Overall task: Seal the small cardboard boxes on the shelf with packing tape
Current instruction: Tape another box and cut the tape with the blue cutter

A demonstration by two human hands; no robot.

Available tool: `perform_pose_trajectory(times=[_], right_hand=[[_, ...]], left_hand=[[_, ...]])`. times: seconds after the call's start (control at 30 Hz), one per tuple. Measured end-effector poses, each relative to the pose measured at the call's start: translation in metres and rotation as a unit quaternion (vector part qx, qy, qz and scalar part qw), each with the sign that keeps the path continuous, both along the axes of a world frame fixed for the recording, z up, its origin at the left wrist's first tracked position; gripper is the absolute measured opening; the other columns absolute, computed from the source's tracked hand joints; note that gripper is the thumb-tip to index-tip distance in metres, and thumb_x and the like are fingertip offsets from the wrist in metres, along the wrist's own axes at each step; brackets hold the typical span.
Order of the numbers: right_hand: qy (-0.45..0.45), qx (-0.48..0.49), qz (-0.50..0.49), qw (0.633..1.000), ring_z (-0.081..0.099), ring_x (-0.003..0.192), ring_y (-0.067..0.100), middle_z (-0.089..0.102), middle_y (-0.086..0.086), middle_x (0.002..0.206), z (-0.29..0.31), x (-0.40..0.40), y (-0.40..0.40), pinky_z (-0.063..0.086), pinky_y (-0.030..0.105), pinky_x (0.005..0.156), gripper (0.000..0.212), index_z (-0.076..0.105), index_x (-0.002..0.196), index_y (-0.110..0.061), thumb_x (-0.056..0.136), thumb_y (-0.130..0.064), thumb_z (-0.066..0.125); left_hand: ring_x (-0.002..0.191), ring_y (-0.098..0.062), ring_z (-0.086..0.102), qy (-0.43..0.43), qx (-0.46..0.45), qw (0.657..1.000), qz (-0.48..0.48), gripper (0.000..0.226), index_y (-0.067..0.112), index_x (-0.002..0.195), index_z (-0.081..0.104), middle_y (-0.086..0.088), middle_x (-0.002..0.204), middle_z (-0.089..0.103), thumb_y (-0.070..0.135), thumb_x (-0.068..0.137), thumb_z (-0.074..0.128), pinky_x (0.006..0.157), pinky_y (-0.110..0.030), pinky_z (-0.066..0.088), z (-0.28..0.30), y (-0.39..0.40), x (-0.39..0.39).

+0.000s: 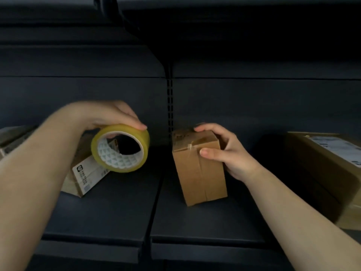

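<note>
Head view: small box point(199, 169) stands tall at 3 o'clock on the shelf point(109, 210), flaps closed, maybe taped. Right hand point(228, 151) grips its top. Left hand point(109, 114) holds the tape roll point(120, 148), hole facing us, at 9 o'clock.

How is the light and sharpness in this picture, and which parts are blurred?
Head view: dim light, the dark shelf nearly black above; the tape roll and small box fairly sharp; the large box at right and both forearms blurred; wide-angle bending at edges.

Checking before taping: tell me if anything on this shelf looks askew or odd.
The printed box behind the tape roll lies tilted, one corner toward the shelf edge. The small box under the right hand stands upright.
</note>
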State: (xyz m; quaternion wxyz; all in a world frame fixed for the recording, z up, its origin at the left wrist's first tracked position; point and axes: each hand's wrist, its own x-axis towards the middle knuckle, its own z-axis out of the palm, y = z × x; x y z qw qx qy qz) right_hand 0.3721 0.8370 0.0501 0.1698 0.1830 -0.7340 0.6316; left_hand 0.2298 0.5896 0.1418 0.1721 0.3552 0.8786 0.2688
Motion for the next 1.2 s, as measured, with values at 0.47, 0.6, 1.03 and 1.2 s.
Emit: perform_pose_trajectory(times=[0.47,0.6,1.03,1.2], right_hand=[[-0.15,0.513,-0.139,0.834,0.045,0.094,0.001,0.05,-0.017,0.106,0.056,0.026,0.013,0.019,0.038,0.107,0.075,0.038,0.106,-0.034,0.05,-0.078,0.063],[-0.179,0.603,-0.096,0.772,0.028,0.133,0.024,0.032,0.001,0.147,0.067,0.0,-0.017,0.011,0.038,0.111,0.105,0.011,0.142,-0.032,0.061,-0.067,0.068],[-0.064,0.248,-0.073,0.964,0.041,0.122,0.006,0.038,-0.009,0.136,0.036,0.029,0.013,0.034,0.018,0.096,0.083,0.037,0.124,-0.065,0.052,-0.057,0.079],[-0.048,0.132,-0.083,0.987,0.052,0.109,-0.001,0.05,-0.012,0.127,0.014,0.039,0.033,0.041,0.021,0.089,0.072,0.052,0.121,-0.053,0.053,-0.049,0.074]], left_hand=[[0.048,-0.017,0.053,0.077,-0.178,0.981,0.03,0.037,0.021,0.032,0.061,0.002,0.044,0.054,0.034,0.064,0.074,0.048,-0.023,0.043,-0.009,0.112,0.033],[0.046,-0.016,0.055,0.083,-0.171,0.982,0.015,0.023,0.019,0.045,0.066,0.001,0.046,0.056,0.031,0.065,0.072,0.046,-0.022,0.044,-0.009,0.111,0.032],[0.054,-0.01,0.066,-0.204,0.205,0.938,-0.19,0.039,0.019,0.068,0.076,0.001,0.057,0.068,0.049,0.046,0.088,0.053,-0.02,0.054,-0.007,0.017,0.012],[0.042,-0.008,0.05,-0.001,0.044,0.999,-0.029,0.047,0.022,0.047,0.065,0.007,0.042,0.052,0.068,0.047,0.073,0.041,-0.017,0.042,0.001,0.004,0.001]])
